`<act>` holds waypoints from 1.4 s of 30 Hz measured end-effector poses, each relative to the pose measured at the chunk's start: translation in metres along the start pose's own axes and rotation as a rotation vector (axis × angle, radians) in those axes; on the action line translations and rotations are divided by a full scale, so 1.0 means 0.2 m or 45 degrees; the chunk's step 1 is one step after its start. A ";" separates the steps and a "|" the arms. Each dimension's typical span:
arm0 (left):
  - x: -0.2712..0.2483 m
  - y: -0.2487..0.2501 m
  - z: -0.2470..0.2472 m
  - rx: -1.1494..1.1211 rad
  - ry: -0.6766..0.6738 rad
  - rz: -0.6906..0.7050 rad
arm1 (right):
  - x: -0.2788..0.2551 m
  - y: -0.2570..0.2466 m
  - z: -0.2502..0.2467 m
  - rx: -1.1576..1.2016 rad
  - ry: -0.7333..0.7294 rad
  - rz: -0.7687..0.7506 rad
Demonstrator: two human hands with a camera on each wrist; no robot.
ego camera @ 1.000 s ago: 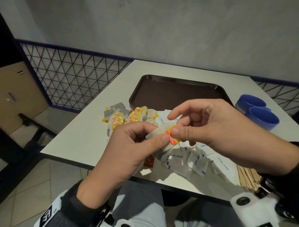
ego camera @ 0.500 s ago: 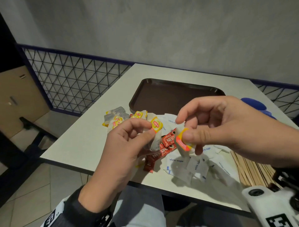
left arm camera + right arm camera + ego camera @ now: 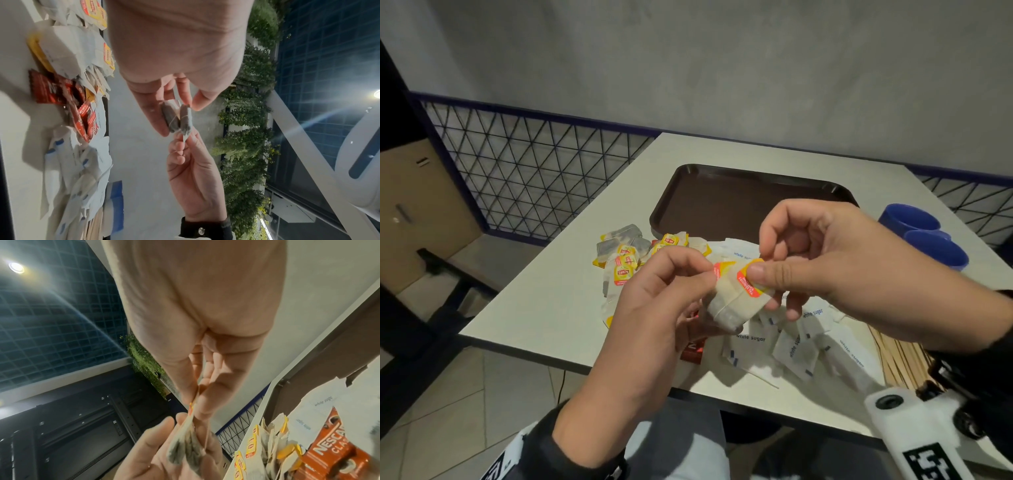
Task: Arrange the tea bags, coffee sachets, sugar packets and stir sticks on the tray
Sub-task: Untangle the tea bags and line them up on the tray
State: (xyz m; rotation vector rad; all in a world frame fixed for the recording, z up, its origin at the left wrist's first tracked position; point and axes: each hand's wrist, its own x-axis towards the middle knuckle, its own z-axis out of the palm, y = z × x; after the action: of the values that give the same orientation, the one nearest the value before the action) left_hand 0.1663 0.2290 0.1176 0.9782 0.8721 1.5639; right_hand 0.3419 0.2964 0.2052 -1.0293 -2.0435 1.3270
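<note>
Two tea bags (image 3: 736, 294) up in mid-air above table's near edge, pressed together. Left hand (image 3: 654, 308) pinching bags, right hand (image 3: 825, 267) pinching orange tags. Tray (image 3: 739, 202) bare behind. Coffee sachets (image 3: 693, 347), sugar packets (image 3: 796, 346), stir sticks (image 3: 897, 356) waiting on table (image 3: 534, 301). Risk: strings tangling, tag tearing off under hard pull, bag dropping past table edge.

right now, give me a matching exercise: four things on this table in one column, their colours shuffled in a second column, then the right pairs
Things:
1. tray
2. cups
3. coffee sachets
4. stir sticks

Colours:
A. red
B. pale wood
C. dark brown
D. blue

Pairs: 1-C, 2-D, 3-A, 4-B
</note>
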 end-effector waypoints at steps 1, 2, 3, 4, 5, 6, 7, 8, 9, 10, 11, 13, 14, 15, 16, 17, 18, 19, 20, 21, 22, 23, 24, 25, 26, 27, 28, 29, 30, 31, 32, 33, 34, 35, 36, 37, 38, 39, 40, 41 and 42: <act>0.00 -0.01 0.00 0.004 0.002 0.021 | 0.00 0.01 0.00 0.000 0.016 0.003; -0.01 -0.01 0.01 0.035 0.016 0.045 | 0.00 0.02 0.00 0.003 0.033 0.000; -0.01 -0.02 0.01 0.092 0.028 0.075 | 0.00 0.02 0.01 0.009 0.050 -0.008; -0.01 -0.02 0.02 0.174 0.041 0.112 | 0.00 0.03 0.01 0.016 0.067 -0.018; -0.01 -0.02 0.03 0.252 0.060 0.140 | 0.00 0.03 0.01 0.025 0.084 -0.029; -0.01 -0.02 0.03 0.308 0.079 0.168 | 0.00 0.04 0.01 0.037 0.095 -0.039; -0.01 -0.02 0.03 0.337 0.096 0.186 | -0.01 0.04 0.02 0.049 0.103 -0.046; -0.01 -0.02 0.03 0.353 0.104 0.197 | -0.01 0.04 0.02 0.056 0.108 -0.053; -0.01 -0.01 0.04 0.373 0.111 0.204 | -0.01 0.04 0.02 0.058 0.112 -0.060; -0.01 0.00 0.04 0.402 0.111 0.211 | -0.01 0.04 0.02 0.058 0.115 -0.069; -0.02 0.00 0.05 0.431 0.113 0.217 | -0.01 0.04 0.02 0.056 0.116 -0.080; -0.01 0.00 0.05 0.473 0.135 0.239 | -0.02 0.03 0.03 0.044 0.120 -0.104; -0.01 0.00 0.04 0.490 0.146 0.252 | -0.02 0.04 0.03 0.034 0.126 -0.116; -0.01 0.00 0.04 0.508 0.150 0.265 | -0.02 0.04 0.03 0.022 0.133 -0.124; -0.01 0.00 0.04 0.530 0.147 0.276 | -0.02 0.04 0.03 0.015 0.140 -0.130; -0.01 0.00 0.04 0.559 0.139 0.283 | -0.02 0.04 0.04 0.014 0.145 -0.134; -0.01 0.00 0.04 0.585 0.129 0.287 | -0.02 0.04 0.04 0.015 0.149 -0.137; -0.01 0.00 0.03 0.608 0.125 0.293 | -0.02 0.04 0.04 0.015 0.153 -0.137; -0.01 0.00 0.03 0.622 0.125 0.302 | -0.02 0.04 0.04 0.013 0.160 -0.137; 0.00 -0.01 0.03 0.634 0.128 0.310 | -0.02 0.04 0.04 0.012 0.167 -0.139; 0.00 -0.01 0.03 0.641 0.129 0.312 | -0.02 0.05 0.04 0.012 0.174 -0.142; -0.01 -0.02 0.03 0.641 0.124 0.310 | -0.03 0.05 0.04 0.007 0.181 -0.148; -0.01 -0.02 0.03 0.636 0.114 0.304 | -0.03 0.05 0.04 -0.012 0.189 -0.158; -0.01 -0.02 0.03 0.623 0.103 0.294 | -0.03 0.05 0.04 -0.050 0.196 -0.172; -0.01 -0.01 0.03 0.604 0.093 0.282 | -0.03 0.05 0.04 -0.105 0.203 -0.187; -0.01 -0.01 0.03 0.581 0.082 0.267 | -0.04 0.05 0.05 -0.165 0.212 -0.201; -0.01 -0.01 0.03 0.561 0.069 0.249 | -0.04 0.05 0.05 -0.221 0.221 -0.214; -0.01 -0.01 0.03 0.545 0.052 0.232 | -0.04 0.06 0.05 -0.269 0.231 -0.228; -0.01 -0.01 0.04 0.531 0.034 0.213 | -0.04 0.06 0.05 -0.314 0.242 -0.247; -0.01 -0.01 0.04 0.523 0.019 0.194 | -0.04 0.06 0.06 -0.358 0.254 -0.267; -0.02 -0.01 0.04 0.523 0.006 0.172 | -0.04 0.07 0.06 -0.398 0.266 -0.291; -0.02 -0.01 0.04 0.528 -0.007 0.148 | -0.04 0.07 0.07 -0.432 0.279 -0.315; -0.02 -0.02 0.04 0.533 -0.017 0.125 | -0.04 0.07 0.07 -0.463 0.288 -0.337; -0.02 -0.02 0.04 0.533 -0.021 0.109 | -0.04 0.07 0.07 -0.495 0.293 -0.356; -0.02 -0.02 0.04 0.529 -0.019 0.097 | -0.04 0.07 0.07 -0.530 0.292 -0.368; -0.02 -0.02 0.04 0.521 -0.016 0.091 | -0.04 0.07 0.07 -0.569 0.286 -0.371; -0.02 -0.02 0.04 0.513 -0.013 0.088 | -0.04 0.07 0.07 -0.606 0.278 -0.370; -0.02 -0.02 0.04 0.506 -0.012 0.088 | -0.04 0.07 0.07 -0.638 0.273 -0.369; -0.02 -0.02 0.03 0.499 -0.017 0.090 | -0.04 0.07 0.07 -0.661 0.268 -0.372; -0.02 -0.03 0.03 0.495 -0.022 0.093 | -0.04 0.07 0.07 -0.680 0.262 -0.380; -0.02 -0.03 0.03 0.492 -0.025 0.094 | -0.05 0.06 0.07 -0.694 0.254 -0.392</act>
State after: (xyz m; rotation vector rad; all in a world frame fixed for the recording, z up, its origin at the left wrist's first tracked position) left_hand 0.1750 0.2267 0.1148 1.3094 1.1623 1.4723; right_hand 0.3416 0.2848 0.1879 -0.9585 -2.3392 0.4986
